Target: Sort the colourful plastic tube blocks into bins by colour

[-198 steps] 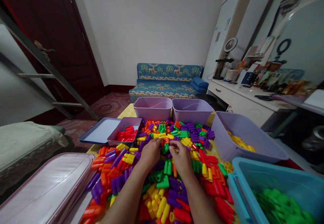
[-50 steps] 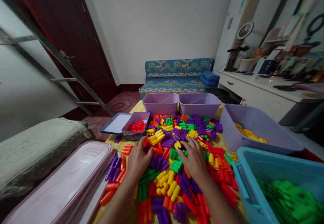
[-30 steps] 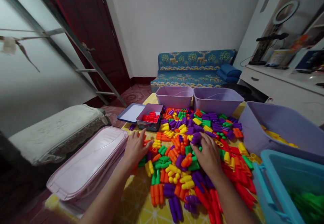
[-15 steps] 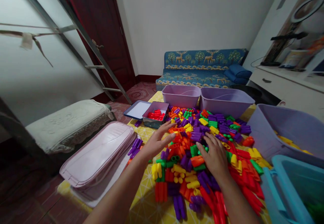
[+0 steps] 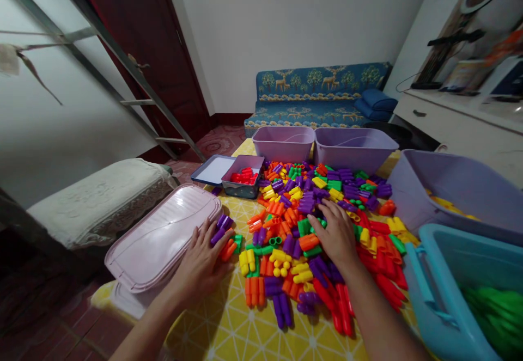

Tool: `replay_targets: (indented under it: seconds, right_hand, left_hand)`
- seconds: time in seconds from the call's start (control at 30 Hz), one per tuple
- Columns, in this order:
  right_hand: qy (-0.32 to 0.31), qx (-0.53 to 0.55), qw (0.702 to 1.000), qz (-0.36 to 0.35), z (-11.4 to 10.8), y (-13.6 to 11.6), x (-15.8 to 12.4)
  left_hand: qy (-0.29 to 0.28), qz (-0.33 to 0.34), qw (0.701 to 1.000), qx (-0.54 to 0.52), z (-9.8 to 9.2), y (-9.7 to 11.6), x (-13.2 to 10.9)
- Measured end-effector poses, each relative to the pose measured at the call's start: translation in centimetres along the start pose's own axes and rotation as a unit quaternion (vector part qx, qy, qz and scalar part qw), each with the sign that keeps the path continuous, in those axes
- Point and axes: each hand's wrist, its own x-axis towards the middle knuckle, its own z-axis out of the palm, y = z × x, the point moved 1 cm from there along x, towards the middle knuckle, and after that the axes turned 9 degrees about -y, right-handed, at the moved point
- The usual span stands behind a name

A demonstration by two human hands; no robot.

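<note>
A heap of plastic tube blocks (image 5: 322, 225) in red, orange, yellow, green and purple covers a yellow patterned tablecloth (image 5: 229, 323). My left hand (image 5: 202, 260) lies flat with fingers spread at the heap's left edge, beside a few purple and orange blocks (image 5: 223, 229) and next to the pink lid (image 5: 159, 236). My right hand (image 5: 333, 236) rests palm down, fingers apart, on the middle of the heap.
Two lilac bins (image 5: 284, 142) (image 5: 353, 146) stand at the back, a small box of red blocks (image 5: 243, 175) beside a blue lid (image 5: 212, 169). A lilac bin with yellow blocks (image 5: 453, 192) and a blue bin with green blocks (image 5: 469, 290) sit right. A cushioned seat (image 5: 98, 197) stands left.
My left hand has drawn back from the heap's top left to its left edge by the pink lid. My right hand stays on the heap. The view has swung left.
</note>
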Motion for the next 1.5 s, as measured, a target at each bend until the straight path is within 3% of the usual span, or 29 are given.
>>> replay_targets:
  seconds: [0.17, 0.33, 0.47, 0.6, 0.73, 0.9, 1.0, 1.07, 1.17, 1.27, 1.5]
  right_hand:
    - [-0.008, 0.015, 1.0, 0.008, -0.5, -0.3, -0.1]
    - [-0.009, 0.028, 1.0, 0.008, -0.5, -0.4, -0.2]
    - [0.006, 0.078, 0.997, 0.011, -0.1, 0.1, 0.0]
    - [-0.007, 0.174, 0.984, 0.023, -0.9, 0.4, 0.3]
    - [-0.037, 0.196, 0.979, 0.048, -4.1, -0.8, -1.5]
    - [-0.101, 0.053, 0.993, -0.019, -7.3, -3.9, -8.1]
    - [-0.143, -0.04, 0.986, -0.072, -6.6, -5.0, -11.5]
    - [-0.16, -0.078, 0.98, -0.093, -5.7, -5.0, -12.3]
    - [-0.145, -0.099, 0.981, -0.083, -4.6, -4.5, -11.0]
    - [-0.119, -0.087, 0.987, -0.061, -4.0, -4.0, -7.6]
    - [-0.04, -0.062, 0.997, 0.006, -1.9, -2.3, 1.4]
  left_hand:
    - [0.06, 0.0, 0.998, -0.035, 0.7, 2.5, 0.1]
    - [0.034, 0.038, 0.989, -0.14, 0.9, 3.9, -0.2]
    - [0.049, 0.022, 0.974, -0.221, 0.9, 6.2, 1.1]
    - [0.088, -0.001, 0.942, -0.323, 0.8, 9.3, 4.5]
    - [0.11, 0.018, 0.907, -0.407, 0.1, 11.5, 9.2]
    - [0.118, 0.098, 0.877, -0.456, -2.4, 12.1, 15.8]
    - [0.106, 0.136, 0.869, -0.464, -3.9, 11.8, 18.7]
    - [0.112, 0.152, 0.851, -0.49, -4.1, 11.2, 19.7]
    - [0.126, 0.135, 0.815, -0.549, -3.1, 10.0, 20.2]
    - [0.128, 0.102, 0.8, -0.577, -1.7, 8.8, 19.9]
    - [0.127, 0.109, 0.837, -0.521, -1.8, 8.1, 18.5]
